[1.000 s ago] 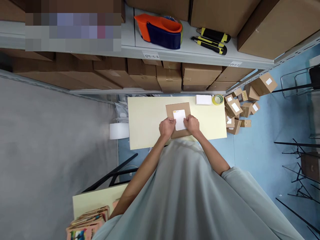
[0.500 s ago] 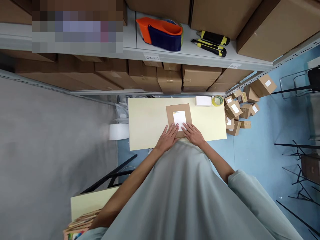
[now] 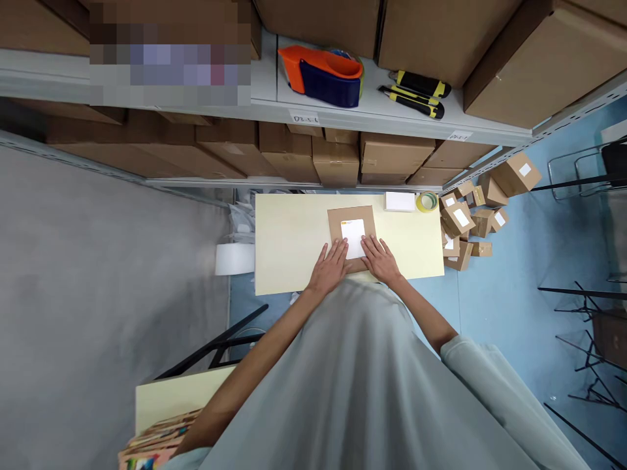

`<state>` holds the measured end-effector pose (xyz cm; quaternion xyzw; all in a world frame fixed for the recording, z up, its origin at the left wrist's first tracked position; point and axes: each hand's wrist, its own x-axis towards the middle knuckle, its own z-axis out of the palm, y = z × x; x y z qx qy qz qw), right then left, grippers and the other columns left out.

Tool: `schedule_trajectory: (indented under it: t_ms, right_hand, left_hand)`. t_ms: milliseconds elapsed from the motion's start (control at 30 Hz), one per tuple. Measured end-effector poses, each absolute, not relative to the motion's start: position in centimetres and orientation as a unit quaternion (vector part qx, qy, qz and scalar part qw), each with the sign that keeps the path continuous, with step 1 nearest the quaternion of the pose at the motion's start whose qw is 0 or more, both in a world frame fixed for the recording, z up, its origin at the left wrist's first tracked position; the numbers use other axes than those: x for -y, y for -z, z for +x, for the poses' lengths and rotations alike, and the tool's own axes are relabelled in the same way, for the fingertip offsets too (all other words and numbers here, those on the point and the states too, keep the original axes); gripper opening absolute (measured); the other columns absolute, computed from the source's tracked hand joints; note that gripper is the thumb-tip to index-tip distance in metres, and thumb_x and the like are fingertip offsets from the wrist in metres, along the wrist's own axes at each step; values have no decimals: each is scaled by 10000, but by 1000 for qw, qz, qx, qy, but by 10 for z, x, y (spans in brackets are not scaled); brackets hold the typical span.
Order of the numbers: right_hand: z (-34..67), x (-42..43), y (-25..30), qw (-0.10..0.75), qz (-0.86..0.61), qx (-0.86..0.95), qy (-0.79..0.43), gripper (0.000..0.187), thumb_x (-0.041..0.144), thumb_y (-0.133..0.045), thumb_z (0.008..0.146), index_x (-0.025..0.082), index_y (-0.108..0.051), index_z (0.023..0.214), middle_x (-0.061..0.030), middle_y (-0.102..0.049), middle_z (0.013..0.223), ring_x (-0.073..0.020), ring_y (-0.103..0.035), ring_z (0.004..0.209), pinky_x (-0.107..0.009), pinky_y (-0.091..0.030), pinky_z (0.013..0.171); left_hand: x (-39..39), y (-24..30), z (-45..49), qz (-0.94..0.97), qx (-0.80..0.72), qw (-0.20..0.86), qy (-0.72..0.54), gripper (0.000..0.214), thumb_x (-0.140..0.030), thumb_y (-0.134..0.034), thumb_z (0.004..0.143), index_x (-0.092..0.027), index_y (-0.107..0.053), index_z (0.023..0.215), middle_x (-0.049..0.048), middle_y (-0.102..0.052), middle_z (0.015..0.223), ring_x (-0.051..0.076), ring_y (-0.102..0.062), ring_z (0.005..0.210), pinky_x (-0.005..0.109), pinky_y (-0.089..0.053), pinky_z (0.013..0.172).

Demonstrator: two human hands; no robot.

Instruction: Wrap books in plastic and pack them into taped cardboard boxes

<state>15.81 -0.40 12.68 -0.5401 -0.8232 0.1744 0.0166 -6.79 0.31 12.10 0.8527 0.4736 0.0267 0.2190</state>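
A flat brown cardboard parcel (image 3: 335, 222) lies on the pale yellow table (image 3: 289, 241), close to my body. On its top is a white label (image 3: 353, 236) with a small yellow mark in one corner. My left hand (image 3: 331, 266) rests with fingers stretched out over the parcel's near left part, fingertips at the label's left edge. Lying flat as well, my right hand (image 3: 381, 258) covers the near right part, its fingertips by the label's right edge. Neither hand grips anything. The parcel's near corners are partly hidden by my hands.
At the table's back right are a white stack (image 3: 400, 202) and a tape roll (image 3: 427, 201). The shelf above holds an orange and blue tape dispenser (image 3: 328, 81), box cutters (image 3: 416, 94) and cardboard boxes (image 3: 313, 26). Labelled boxes (image 3: 460, 219) are piled right; a white roll (image 3: 235, 259) stands left.
Both hands have slid slightly outward and forward along the label's sides, with fingers still flat. The parcel keeps its place on the table; the whole view has shifted a little.
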Motion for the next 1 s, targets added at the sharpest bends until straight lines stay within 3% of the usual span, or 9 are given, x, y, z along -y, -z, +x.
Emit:
schedule_trajectory:
  t_ms: [133, 300, 533, 667, 867, 1000]
  right_hand:
    - [141, -18, -127, 46, -562, 810, -163, 602, 367, -291, 1189, 62, -500, 1664, -169, -446, 1759, -305, -341, 1686, -512, -264, 1403]
    - [136, -38, -117, 36, -553, 812, -184, 638, 373, -284, 1180, 106, -330, 1758, -109, -283, 1833, -300, -231, 1727, -543, -207, 1415]
    - [139, -35, -112, 49, -604, 777, -173, 662, 347, -239, 1175, 63, -249, 1773, -147, -245, 1837, -300, -178, 1740, -555, -174, 1416]
    - [136, -45, -113, 25, -561, 806, -188, 652, 358, -250, 1173, 122, -262, 1780, -91, -234, 1847, -276, -185, 1739, -526, -167, 1424]
    - [142, -44, -112, 31, -602, 779, -173, 662, 317, -246, 1165, 63, -227, 1777, -147, -230, 1837, -300, -202, 1734, -566, -183, 1415]
    - [141, -36, -112, 26, -566, 805, -177, 661, 332, -259, 1170, 109, -201, 1789, -114, -244, 1837, -286, -217, 1731, -551, -195, 1417]
  left_hand:
    - [-23, -122, -58, 838, -498, 216, -48, 683, -279, -304, 1108, -48, -313, 1751, 175, -296, 1816, 312, -261, 1713, 527, -243, 1391]
    - [-38, -122, -58, 835, -503, 217, -38, 738, -346, -328, 1107, -44, -224, 1773, 182, -253, 1831, 327, -210, 1726, 570, -134, 1409]
    - [-44, -125, -54, 826, -522, 212, -35, 745, -331, -321, 1095, -24, -228, 1767, 185, -201, 1845, 333, -161, 1737, 574, -129, 1410]
    - [-55, -125, -54, 834, -504, 224, -26, 743, -360, -320, 1102, -57, -227, 1775, 179, -233, 1839, 341, -170, 1734, 611, -105, 1406]
    - [-50, -124, -64, 824, -523, 216, -33, 736, -315, -339, 1092, -48, -236, 1771, 195, -242, 1830, 349, -186, 1730, 625, -105, 1402]
    - [-43, -123, -63, 837, -499, 222, -33, 736, -332, -326, 1092, -55, -251, 1769, 175, -226, 1834, 336, -179, 1732, 613, -95, 1409]
